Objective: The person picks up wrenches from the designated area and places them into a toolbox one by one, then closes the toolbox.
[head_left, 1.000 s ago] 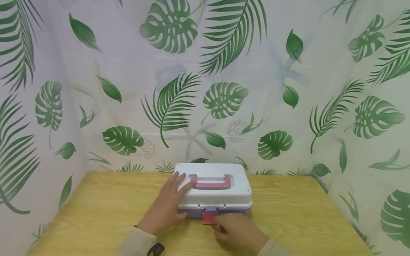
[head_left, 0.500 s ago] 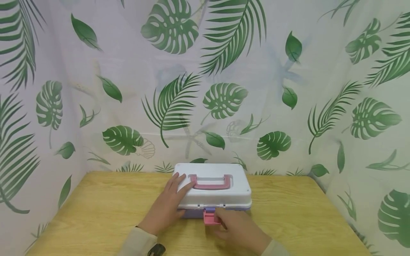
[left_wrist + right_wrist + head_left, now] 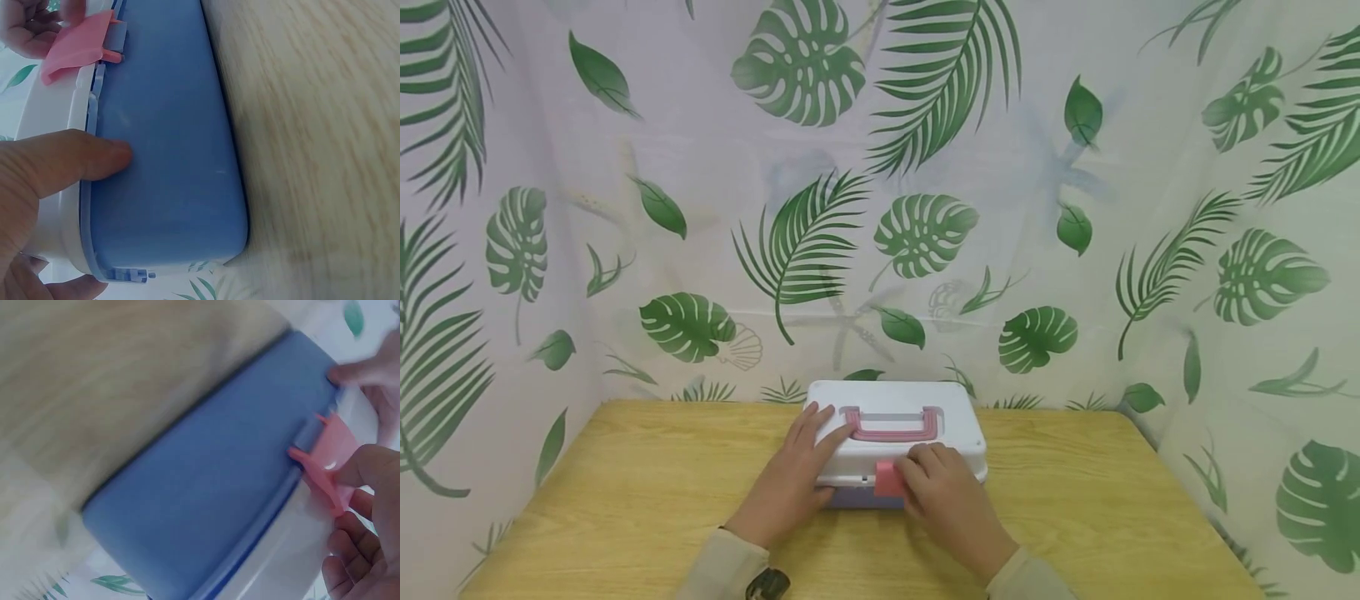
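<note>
A storage box with a white lid and a blue-purple base stands shut on the table. Its pink carrying handle lies flat on the lid. My left hand rests on the box's left front corner, fingers spread over the lid, thumb against the blue front. On the front, a pink latch is flipped up against the lid's edge, its hinge on the base. My right hand pinches this latch between thumb and fingers, plainly seen in the right wrist view.
The box stands near the back of a wood-grain table. White curtains with green leaf prints hang behind the table and at both sides. A dark wristband is on the left wrist.
The right hand has raised the pink latch from hanging down and outward to standing up against the lid's edge. The left hand has stayed in place on the box.
</note>
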A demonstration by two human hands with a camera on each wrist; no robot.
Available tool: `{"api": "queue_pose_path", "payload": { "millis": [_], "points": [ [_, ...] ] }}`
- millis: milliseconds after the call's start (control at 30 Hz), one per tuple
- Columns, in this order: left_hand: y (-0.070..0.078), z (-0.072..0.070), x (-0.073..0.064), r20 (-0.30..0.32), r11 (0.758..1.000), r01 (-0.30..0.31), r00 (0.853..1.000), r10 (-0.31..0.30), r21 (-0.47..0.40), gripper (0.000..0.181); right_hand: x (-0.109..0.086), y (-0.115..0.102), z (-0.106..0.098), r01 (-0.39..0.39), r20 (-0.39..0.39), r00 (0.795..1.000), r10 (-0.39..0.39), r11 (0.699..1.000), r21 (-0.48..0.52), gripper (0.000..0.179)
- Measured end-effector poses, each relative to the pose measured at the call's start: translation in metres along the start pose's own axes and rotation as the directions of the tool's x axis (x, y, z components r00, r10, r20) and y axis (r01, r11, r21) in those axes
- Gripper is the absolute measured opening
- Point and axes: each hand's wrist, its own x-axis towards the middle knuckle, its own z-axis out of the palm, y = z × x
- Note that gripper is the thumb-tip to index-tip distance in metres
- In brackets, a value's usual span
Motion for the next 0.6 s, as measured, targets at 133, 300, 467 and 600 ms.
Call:
{"api": "queue_pose_path", "payload": {
  "millis": [133,300,467,600],
  "points": [
    [0.001,0.000,0.001,0.004,1.000,0.009,1.000,-0.009,-0.011,0.097,-0.004,-0.006,0.002,-0.002,0.070,0.998,0.005,0.999,-0.045,0.046],
    [0.001,0.001,0.001,-0.012,1.000,0.010,1.000,-0.010,-0.011,0.097,-0.008,-0.009,0.007,0.010,0.097,0.995,-0.001,0.996,-0.091,0.053],
    [0.001,0.003,0.001,-0.011,1.000,0.012,1.000,-0.012,-0.014,0.096,-0.010,-0.008,0.011,0.080,0.067,0.995,-0.072,0.989,-0.125,0.037],
    [0.000,0.003,0.000,-0.026,0.999,0.013,1.000,-0.014,-0.032,0.092,-0.009,-0.009,0.012,0.089,0.070,0.994,-0.081,0.988,-0.124,0.031]
  ]
}}
